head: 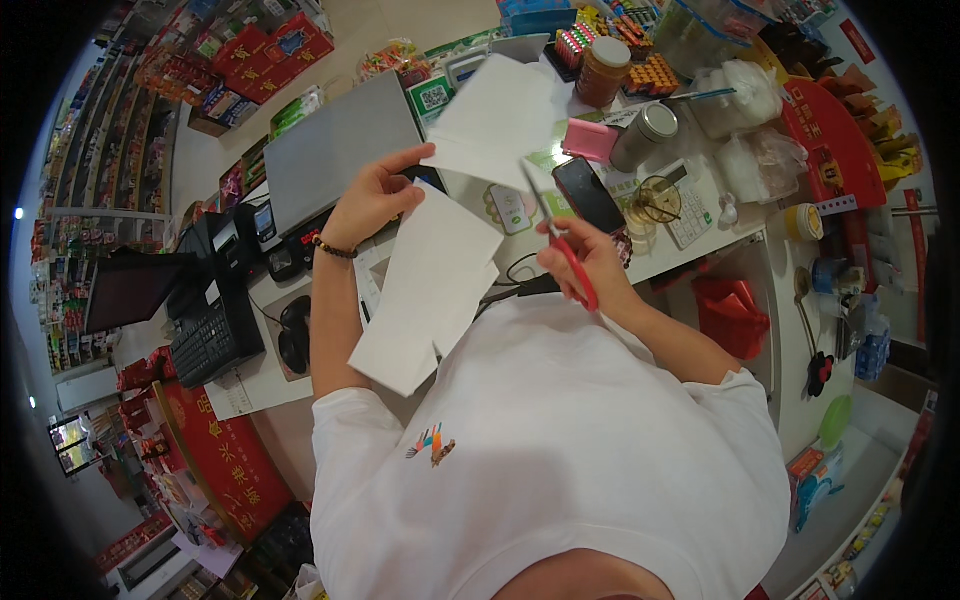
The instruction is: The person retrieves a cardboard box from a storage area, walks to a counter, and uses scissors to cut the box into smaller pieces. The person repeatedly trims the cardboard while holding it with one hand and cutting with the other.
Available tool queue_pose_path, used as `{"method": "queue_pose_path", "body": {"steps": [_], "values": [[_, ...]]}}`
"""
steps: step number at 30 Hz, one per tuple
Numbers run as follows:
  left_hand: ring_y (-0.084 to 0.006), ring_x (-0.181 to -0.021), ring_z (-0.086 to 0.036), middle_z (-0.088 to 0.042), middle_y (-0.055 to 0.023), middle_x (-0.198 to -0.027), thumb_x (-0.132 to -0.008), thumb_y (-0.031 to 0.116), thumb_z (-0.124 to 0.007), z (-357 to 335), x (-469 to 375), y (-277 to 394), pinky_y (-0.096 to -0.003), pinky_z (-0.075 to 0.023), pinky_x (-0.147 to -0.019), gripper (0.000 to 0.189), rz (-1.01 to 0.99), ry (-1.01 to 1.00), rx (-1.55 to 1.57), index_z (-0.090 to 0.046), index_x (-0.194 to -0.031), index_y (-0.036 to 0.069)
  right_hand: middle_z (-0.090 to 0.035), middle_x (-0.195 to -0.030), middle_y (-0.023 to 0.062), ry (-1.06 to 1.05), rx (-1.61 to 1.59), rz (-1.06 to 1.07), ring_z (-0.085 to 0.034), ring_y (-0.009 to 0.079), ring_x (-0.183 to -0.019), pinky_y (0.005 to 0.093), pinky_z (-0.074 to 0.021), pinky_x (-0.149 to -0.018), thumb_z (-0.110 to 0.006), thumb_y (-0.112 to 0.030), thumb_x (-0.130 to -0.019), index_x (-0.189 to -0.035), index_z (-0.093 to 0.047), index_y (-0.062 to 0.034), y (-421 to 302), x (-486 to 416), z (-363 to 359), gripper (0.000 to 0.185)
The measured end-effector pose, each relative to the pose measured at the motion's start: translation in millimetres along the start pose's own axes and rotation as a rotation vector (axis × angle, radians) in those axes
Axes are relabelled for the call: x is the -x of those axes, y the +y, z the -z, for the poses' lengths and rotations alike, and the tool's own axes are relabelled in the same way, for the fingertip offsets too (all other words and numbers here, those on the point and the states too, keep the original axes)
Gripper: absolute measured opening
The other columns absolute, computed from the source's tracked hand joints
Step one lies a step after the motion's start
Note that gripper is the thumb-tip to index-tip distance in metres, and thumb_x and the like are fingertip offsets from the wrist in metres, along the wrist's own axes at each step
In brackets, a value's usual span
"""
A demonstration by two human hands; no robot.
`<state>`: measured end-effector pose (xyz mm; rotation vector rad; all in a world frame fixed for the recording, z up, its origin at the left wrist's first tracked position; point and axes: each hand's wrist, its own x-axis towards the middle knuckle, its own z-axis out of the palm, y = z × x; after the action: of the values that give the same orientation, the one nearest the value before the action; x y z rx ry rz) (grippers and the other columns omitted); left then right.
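Note:
My left hand (382, 191) pinches white paper between thumb and fingers. One angular piece, the lower paper (431, 292), hangs towards my shirt and has a small notch near its bottom end. Beyond the fingers spreads the upper paper (499, 120), a broader white part, blurred at its far edge. Whether the two parts are joined at my fingers I cannot tell. In my right hand (589, 266) are red-handled scissors (576, 270), their blades pointing away from me, tips by the upper paper's near right corner.
Left of the papers are a grey laptop-like panel (345, 150), a black mouse (295, 334) and a keyboard (214, 337). On the white counter to the right lie a smartphone (589, 195), a calculator (690, 214), a metal canister (645, 139) and a pink box (589, 140).

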<state>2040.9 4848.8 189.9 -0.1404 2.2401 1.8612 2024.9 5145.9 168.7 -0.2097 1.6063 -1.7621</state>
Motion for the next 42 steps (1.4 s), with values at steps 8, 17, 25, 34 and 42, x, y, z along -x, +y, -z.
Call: {"method": "queue_pose_path", "body": {"steps": [8,17,25,34,42], "values": [[-0.0039,-0.067,-0.049,-0.06,-0.0014,-0.11,-0.076,-0.002,-0.058,-12.3,-30.9,-49.3,-0.0199,-0.0447,-0.062,0.048,-0.104,0.161,-0.107,-0.053,-0.123,0.004,-0.047,-0.062,-0.001,0.184,-0.042,0.155,-0.042,0.0047,-0.043,0.0199,-0.0343,-0.038,-0.069,-0.022,-0.081,-0.112,-0.05,0.0008,31.8,-25.8,14.1,0.043],[-0.0034,-0.066,-0.051,-0.062,-0.0085,-0.102,-0.078,-0.004,-0.056,-26.1,-42.5,-76.0,-0.0181,-0.0449,-0.06,0.057,-0.139,0.192,0.092,-0.04,-0.133,0.003,-0.046,-0.061,-0.001,0.231,-0.046,0.15,-0.042,0.0054,-0.043,0.02,-0.0358,-0.04,-0.068,-0.023,-0.082,-0.113,-0.049,0.0011,48.0,-30.1,28.5,0.044],[-0.0051,-0.072,-0.052,-0.062,-0.0099,-0.101,-0.082,-0.004,-0.055,-23.1,-34.7,-16.6,-0.0184,-0.0442,-0.062,0.045,-0.378,0.325,0.111,-0.045,-0.126,0.0,-0.046,-0.09,0.0028,0.096,0.111,0.178,-0.047,0.01,-0.08,0.0212,-0.0429,-0.073,-0.079,-0.027,-0.071,-0.127,-0.035,0.0004,39.7,-45.1,14.1,0.077],[-0.0065,-0.066,-0.049,-0.059,-0.0098,-0.102,-0.084,0.004,-0.059,-49.7,-23.5,-1.3,-0.0195,-0.0426,-0.059,0.021,-0.51,0.692,0.015,-0.048,-0.102,0.002,-0.049,-0.088,0.0002,0.086,0.01,0.299,-0.047,0.007,-0.074,0.0211,-0.041,-0.066,-0.075,-0.017,-0.072,-0.121,-0.039,-0.0024,5.1,-54.4,2.1,0.063],[-0.0151,-0.105,-0.047,-0.049,-0.005,-0.115,-0.077,0.012,-0.07,-92.1,7.5,-9.1,-0.0277,-0.0385,-0.092,0.054,-0.336,0.342,0.282,-0.042,-0.123,0.006,-0.06,-0.105,0.0087,-0.165,-0.561,0.167,-0.059,0.0166,-0.098,0.0318,-0.0486,-0.085,-0.066,-0.019,-0.077,-0.114,-0.052,-0.0019,-18.5,-63.7,11.7,0.043]]}}
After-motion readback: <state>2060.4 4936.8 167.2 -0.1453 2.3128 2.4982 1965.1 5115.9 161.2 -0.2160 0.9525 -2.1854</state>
